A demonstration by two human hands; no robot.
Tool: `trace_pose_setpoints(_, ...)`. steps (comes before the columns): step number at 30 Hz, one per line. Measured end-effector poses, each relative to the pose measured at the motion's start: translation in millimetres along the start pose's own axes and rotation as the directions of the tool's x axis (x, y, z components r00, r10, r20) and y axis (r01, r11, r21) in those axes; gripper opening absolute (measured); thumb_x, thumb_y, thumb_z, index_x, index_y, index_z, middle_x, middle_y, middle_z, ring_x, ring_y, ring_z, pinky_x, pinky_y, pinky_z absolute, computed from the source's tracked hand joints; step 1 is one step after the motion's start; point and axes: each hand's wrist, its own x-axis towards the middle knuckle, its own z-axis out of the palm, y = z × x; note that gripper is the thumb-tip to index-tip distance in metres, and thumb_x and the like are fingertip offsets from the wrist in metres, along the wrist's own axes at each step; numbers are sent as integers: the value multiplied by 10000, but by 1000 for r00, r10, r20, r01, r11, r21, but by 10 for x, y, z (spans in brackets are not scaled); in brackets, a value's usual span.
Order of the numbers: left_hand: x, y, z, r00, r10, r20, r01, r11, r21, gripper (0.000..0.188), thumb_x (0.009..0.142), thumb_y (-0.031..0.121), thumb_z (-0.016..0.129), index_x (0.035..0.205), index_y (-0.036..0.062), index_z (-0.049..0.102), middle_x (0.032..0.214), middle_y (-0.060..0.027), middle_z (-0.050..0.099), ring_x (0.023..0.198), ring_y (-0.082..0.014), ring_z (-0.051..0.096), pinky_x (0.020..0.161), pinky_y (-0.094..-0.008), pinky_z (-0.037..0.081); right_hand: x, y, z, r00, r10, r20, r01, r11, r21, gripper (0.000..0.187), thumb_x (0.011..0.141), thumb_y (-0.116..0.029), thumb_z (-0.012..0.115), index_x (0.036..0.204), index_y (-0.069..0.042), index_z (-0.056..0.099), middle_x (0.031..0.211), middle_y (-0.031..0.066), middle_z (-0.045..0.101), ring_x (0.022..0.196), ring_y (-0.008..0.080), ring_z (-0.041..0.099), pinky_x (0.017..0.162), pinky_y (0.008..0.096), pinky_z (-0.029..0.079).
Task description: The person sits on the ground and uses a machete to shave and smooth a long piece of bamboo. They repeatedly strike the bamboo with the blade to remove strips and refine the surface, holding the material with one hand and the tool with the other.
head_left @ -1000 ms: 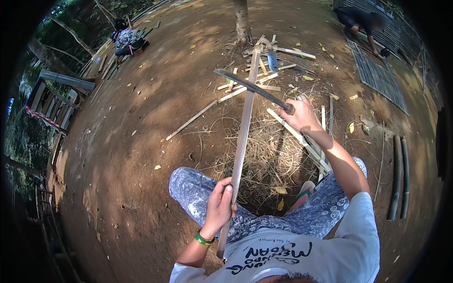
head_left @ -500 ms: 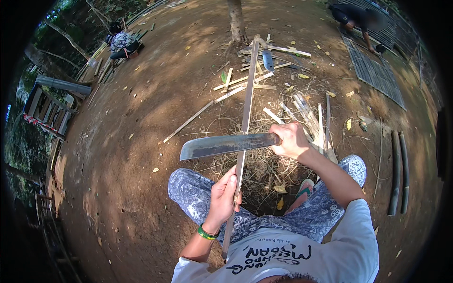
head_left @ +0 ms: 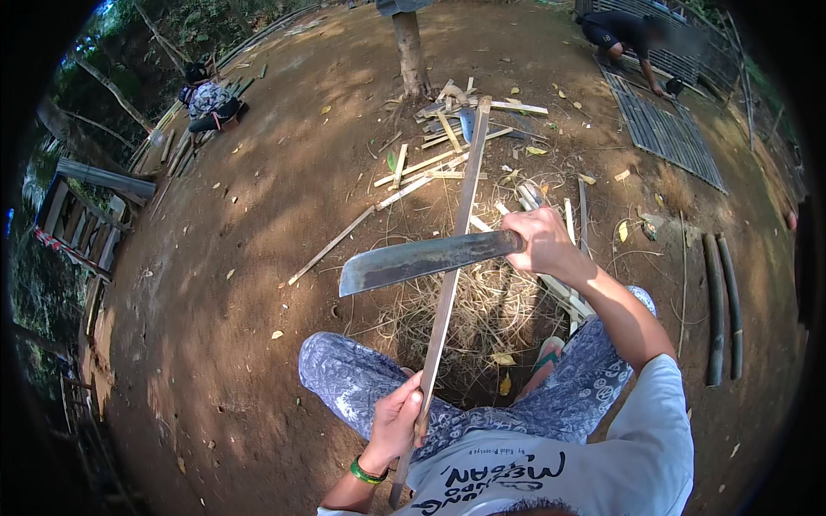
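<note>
Gripping one long, narrow strip (head_left: 467, 189) near its lower end, the left hand (head_left: 397, 417) has its thumb laid along the top and wears one green band (head_left: 367, 471) at the wrist. The right hand (head_left: 544, 241) is closed around the handle of one machete (head_left: 413, 263), whose single broad blade points left and crosses above the strip, between the left hand and the strip's far end; whether blade and strip touch, I cannot tell. The strip slants from beside the person's shirt (head_left: 533, 469), over one heap of thin shavings (head_left: 482, 314), toward one scatter of pale cut pieces (head_left: 448, 133), too overlapped to count exactly. One bluish blade (head_left: 467, 125) lies among them, near the foot of one tree trunk (head_left: 411, 56). Two dark poles (head_left: 714, 310) lie side by side on the ground at the right. Two other people are in view: one crouched person (head_left: 209, 101) far off at the left, and one bending person (head_left: 618, 33) at the upper right, reaching down to one slatted panel (head_left: 667, 133).
</note>
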Motion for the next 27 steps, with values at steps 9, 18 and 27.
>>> trace_pose_setpoints(9,-147,-85,45,999,-20,-45,18,999,-39,459,1078,251,412,1446,-23,433,543,-11,503,380,-72,448,384,-203,390,65,226,-206,976,219,-5,-219,973,-71,120,727,-129,674,689,-43,599,489,97,522,442,246,559,489,395,424)
trace_pose_setpoints(18,-210,-200,6,999,40,-12,-40,998,-54,467,1077,267,416,1439,-27,435,537,-9,497,381,-78,452,390,-212,384,104,360,-148,969,246,-35,-248,961,-123,85,699,-137,654,730,-59,641,522,114,567,474,306,584,510,434,454)
trace_pose_setpoints(27,-316,-267,-53,1000,4,24,-3,998,-65,454,1068,258,441,1426,-22,456,545,-38,520,390,-96,470,395,-215,386,116,345,-250,994,91,-51,-98,986,-132,107,693,-142,668,687,-56,604,548,135,561,507,341,578,512,417,441)
